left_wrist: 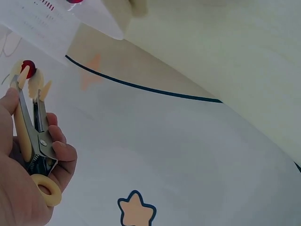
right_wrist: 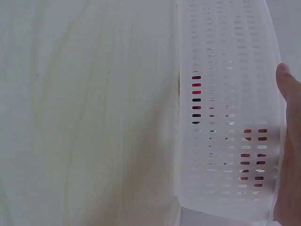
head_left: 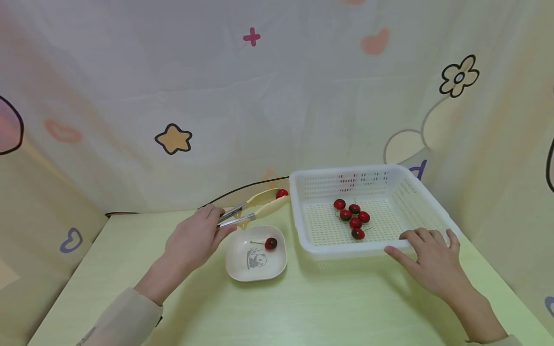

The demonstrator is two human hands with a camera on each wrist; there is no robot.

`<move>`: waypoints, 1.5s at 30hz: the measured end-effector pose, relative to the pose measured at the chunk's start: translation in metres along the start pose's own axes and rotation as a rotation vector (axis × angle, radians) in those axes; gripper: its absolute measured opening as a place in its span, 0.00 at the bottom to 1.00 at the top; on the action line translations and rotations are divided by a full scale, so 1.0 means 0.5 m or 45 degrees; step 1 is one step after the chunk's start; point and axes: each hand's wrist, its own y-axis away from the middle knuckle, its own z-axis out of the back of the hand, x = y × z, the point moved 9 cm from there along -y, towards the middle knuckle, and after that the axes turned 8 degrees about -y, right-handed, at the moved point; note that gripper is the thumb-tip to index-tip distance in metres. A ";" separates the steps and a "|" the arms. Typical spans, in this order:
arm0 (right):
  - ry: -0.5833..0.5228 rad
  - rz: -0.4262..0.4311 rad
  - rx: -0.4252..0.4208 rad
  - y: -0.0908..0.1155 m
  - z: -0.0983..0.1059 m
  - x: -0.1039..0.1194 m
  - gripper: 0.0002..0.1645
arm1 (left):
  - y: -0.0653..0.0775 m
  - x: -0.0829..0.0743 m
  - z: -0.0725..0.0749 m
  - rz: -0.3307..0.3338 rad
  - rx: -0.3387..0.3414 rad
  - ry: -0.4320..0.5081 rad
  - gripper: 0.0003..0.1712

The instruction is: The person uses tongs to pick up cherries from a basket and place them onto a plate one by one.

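My left hand grips a pair of tongs with metal arms and cream tips. Between the tips is a red cherry, held in the air beside the basket's left wall; the left wrist view shows this cherry pinched there too. Below the tongs, a white square dish with a panda print holds one dark red cherry with a stem. At the right, my right hand rests on the front rim of a white plastic basket, thumb outside the wall. Several cherries lie grouped on the basket floor.
The dish and basket stand side by side on a pale wood-grain table. A white curtain printed with stars, hearts and flowers hangs behind and along both sides. Through the slotted basket wall, red shows in the right wrist view.
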 end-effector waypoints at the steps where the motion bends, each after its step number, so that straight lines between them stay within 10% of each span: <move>1: 0.002 -0.001 0.000 0.000 0.000 -0.001 0.29 | 0.005 0.003 0.001 -0.004 -0.003 -0.005 0.27; 26: 0.014 -0.019 0.021 0.000 0.001 0.000 0.30 | 0.127 0.050 -0.026 -0.093 -0.065 -0.111 0.21; 45: 0.001 -0.005 -0.008 0.002 0.004 0.003 0.28 | 0.130 0.053 -0.027 -0.190 -0.072 -0.227 0.24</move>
